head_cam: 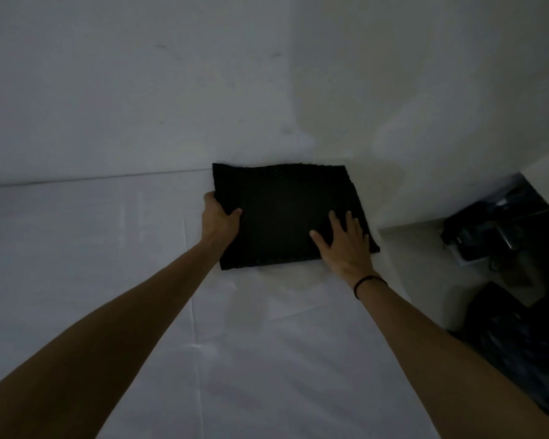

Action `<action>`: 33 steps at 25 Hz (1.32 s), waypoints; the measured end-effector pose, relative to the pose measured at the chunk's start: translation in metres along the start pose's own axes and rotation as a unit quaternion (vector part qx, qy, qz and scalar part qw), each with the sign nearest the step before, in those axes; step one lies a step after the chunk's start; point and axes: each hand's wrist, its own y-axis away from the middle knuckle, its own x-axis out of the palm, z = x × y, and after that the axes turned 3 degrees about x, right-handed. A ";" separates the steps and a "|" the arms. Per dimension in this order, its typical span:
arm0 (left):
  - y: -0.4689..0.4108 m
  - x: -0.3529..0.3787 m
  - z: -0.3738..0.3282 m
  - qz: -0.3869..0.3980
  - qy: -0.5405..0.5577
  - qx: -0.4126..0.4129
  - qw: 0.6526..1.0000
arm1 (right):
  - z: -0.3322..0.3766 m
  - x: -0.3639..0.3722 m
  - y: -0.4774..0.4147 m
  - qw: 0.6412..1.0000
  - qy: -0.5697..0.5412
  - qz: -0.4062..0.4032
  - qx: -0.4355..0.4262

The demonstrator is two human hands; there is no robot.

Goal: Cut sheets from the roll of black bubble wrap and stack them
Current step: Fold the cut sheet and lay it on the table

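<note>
On my feed the black bubble wrap point(282, 213) lies on the white table point(108, 248), far edge at the wall point(171, 90). The left hand point(221, 217) grips its left edge, thumb on top; the right hand point(346, 242) lies flat on its near right corner — fingers spread.

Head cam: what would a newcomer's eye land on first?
The black bubble wrap, a dark rectangle on the white table against the far wall, stands out first. The left hand grips its left edge while the right hand presses flat on its near right corner. Dark clutter sits beyond the table's right edge.
</note>
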 end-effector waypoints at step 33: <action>0.286 -0.429 0.070 -0.058 -0.313 0.106 0.942 | 0.345 0.004 0.321 0.938 -0.089 0.110 -0.317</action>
